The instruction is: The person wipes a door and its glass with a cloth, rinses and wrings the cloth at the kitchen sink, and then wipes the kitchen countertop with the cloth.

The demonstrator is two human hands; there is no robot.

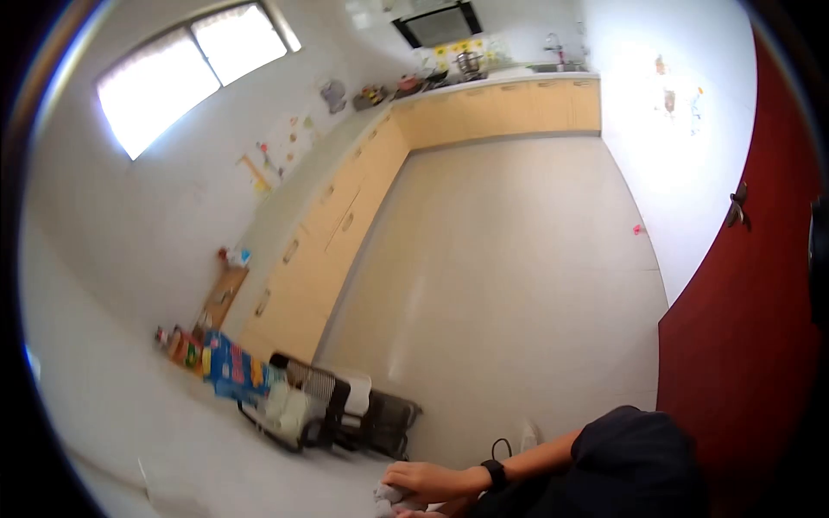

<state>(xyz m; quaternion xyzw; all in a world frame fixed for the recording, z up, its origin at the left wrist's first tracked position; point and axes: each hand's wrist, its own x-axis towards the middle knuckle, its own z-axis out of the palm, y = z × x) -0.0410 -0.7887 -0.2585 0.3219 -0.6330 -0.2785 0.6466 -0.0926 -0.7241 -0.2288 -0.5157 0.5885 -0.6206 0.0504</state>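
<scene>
Near the bottom edge, my right hand (423, 481), with a dark watch on its wrist, is closed over a crumpled grey-white item (386, 495) that looks like cloth. Only a small part of my left hand (414, 514) shows below it, cut off by the frame edge, with its fingers against the same bundle. A dark sleeve covers the upper part of the right arm. Left of the hands stands a black wire rack (332, 397), with a blue printed package (231, 367) beside it.
Pale wooden cabinets (345, 203) run along the left and back under a light countertop. A pot (468, 61) stands near the stove, left of the sink (553, 67). At the right is a dark red door (743, 319). Tiled floor (509, 233) lies between.
</scene>
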